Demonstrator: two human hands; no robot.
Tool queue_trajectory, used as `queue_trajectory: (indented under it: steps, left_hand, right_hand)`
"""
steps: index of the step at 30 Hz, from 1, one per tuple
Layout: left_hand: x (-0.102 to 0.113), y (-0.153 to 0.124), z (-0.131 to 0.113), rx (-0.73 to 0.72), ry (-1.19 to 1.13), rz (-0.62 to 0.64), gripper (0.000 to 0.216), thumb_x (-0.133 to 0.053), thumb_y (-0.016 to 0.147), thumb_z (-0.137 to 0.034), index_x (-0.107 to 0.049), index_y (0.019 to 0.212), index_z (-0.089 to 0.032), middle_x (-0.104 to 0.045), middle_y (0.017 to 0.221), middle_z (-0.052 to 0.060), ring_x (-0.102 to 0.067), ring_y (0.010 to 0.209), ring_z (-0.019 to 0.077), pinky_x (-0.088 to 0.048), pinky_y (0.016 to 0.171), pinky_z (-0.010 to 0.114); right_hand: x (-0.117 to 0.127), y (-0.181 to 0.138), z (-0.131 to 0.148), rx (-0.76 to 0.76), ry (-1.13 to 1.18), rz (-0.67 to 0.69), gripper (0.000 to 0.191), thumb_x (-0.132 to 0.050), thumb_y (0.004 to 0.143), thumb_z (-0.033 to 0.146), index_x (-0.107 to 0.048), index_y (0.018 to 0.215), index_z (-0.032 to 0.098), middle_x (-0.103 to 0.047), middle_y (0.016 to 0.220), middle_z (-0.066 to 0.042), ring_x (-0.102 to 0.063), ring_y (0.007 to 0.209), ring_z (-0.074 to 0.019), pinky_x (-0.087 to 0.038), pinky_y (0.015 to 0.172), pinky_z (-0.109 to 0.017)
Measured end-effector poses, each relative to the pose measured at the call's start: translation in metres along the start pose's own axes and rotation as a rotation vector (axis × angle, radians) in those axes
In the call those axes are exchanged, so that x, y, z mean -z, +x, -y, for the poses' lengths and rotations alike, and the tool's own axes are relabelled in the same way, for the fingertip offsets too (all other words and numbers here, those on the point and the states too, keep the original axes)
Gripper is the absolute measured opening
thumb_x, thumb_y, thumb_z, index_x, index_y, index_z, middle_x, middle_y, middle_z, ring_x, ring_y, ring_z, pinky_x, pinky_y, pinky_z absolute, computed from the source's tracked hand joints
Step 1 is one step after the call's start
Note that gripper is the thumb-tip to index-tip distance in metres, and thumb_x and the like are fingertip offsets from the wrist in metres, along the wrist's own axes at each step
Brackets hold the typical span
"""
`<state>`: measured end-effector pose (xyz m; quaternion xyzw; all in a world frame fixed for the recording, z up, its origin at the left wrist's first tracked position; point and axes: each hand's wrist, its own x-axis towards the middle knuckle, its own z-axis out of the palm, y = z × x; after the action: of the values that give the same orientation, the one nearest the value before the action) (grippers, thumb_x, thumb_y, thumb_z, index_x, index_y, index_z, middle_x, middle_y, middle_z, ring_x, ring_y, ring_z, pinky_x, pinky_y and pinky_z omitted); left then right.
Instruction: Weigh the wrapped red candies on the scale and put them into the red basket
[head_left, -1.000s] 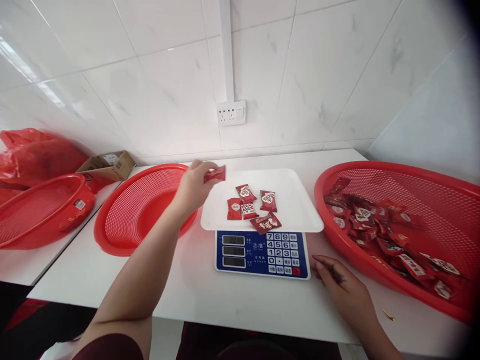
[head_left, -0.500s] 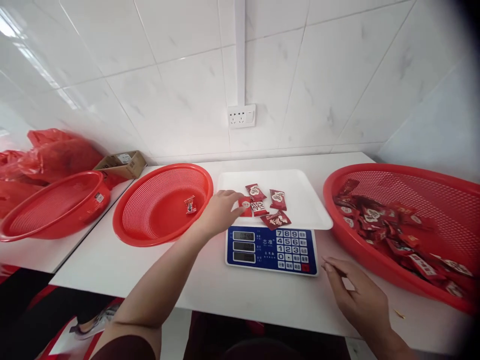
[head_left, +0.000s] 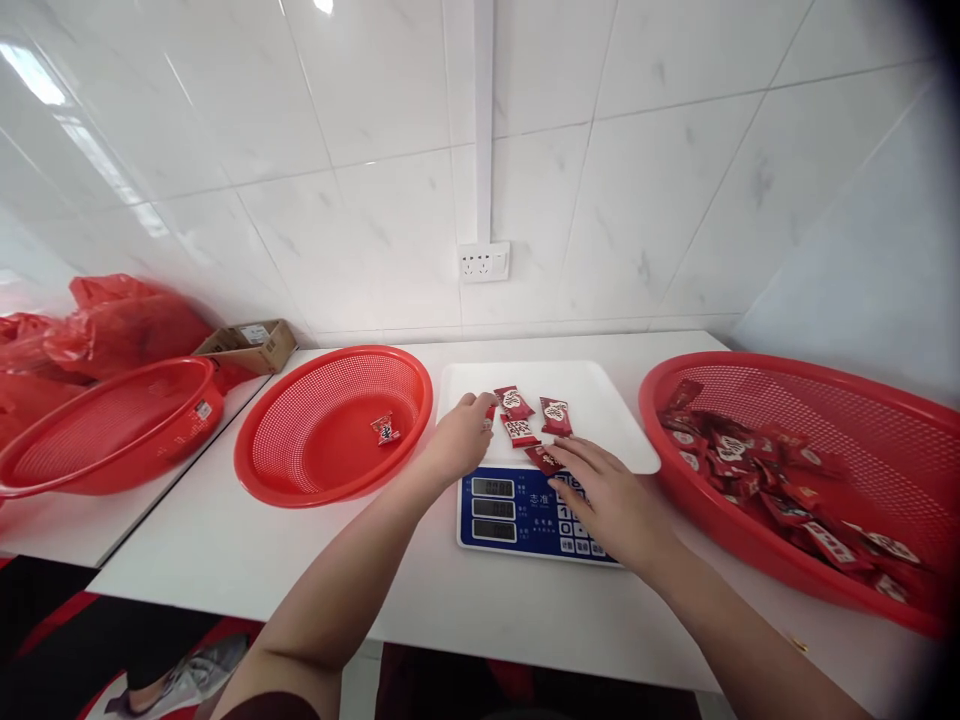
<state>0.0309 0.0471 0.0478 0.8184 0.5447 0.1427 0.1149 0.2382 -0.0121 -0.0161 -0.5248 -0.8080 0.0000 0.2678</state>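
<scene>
My left hand (head_left: 466, 438) is at the left of the white scale tray (head_left: 596, 385), its fingers closed on a small red wrapped candy (head_left: 490, 412) that they mostly cover. My right hand (head_left: 604, 500) reaches over the keypad of the blue scale (head_left: 529, 513). Its thumb and fingertips are on either side of another red wrapped candy (head_left: 544, 458) at the tray's front edge, covering its right end. Between the hands lie more wrapped candies: one at the back (head_left: 514, 402), one in the middle (head_left: 520, 431) and one to the right (head_left: 555, 416).
A red basket (head_left: 757, 372) with several wrapped candies stands at right. Another red basket (head_left: 259, 470), holding one wrapped candy (head_left: 385, 430), is at left. Farther left are a third red basket (head_left: 112, 470), red plastic bags (head_left: 135, 325) and a cardboard box (head_left: 259, 350). A person's shoe (head_left: 191, 675) shows below.
My right hand has moved left and forward from beside the scale to the front candy. My left fingers have closed over the left candy. The view has tilted up slightly.
</scene>
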Motion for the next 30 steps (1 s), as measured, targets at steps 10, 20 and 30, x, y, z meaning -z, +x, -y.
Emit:
queue_trajectory:
  steps: [10,20,30]
  left_hand:
    - [0.045,-0.044,0.080,0.334,0.021,-0.220,0.037,-0.039,0.093,-0.028,-0.049,0.128,-0.021,-0.061,0.117,0.010,-0.062,0.098,0.0228,-0.048,0.072,0.028]
    - [0.036,-0.069,0.089,0.402,0.078,-0.133,0.035,-0.039,0.093,-0.035,-0.051,0.125,-0.024,-0.068,0.105,0.008,-0.064,0.089,0.0246,-0.045,0.064,0.029]
    - [0.030,-0.103,0.067,0.351,0.100,-0.026,0.041,-0.039,0.094,-0.044,-0.046,0.130,-0.024,-0.066,0.113,0.009,-0.064,0.095,0.0268,-0.045,0.062,0.030]
  right_hand:
    - [0.036,0.025,-0.006,-0.231,0.143,-0.039,0.031,-0.040,0.091,0.038,-0.065,0.100,0.023,-0.070,0.100,-0.005,-0.062,0.094,-0.0235,-0.051,0.077,-0.037]
    - [0.005,0.131,0.074,-0.186,0.616,0.109,0.026,-0.052,0.086,0.036,-0.062,0.103,0.019,-0.070,0.101,-0.006,-0.065,0.085,-0.0176,-0.050,0.069,-0.029]
    - [0.016,0.106,0.038,-0.211,-0.014,0.410,0.022,-0.057,0.080,0.033,-0.064,0.095,0.019,-0.065,0.100,-0.011,-0.062,0.090,-0.0304,-0.048,0.071,-0.042]
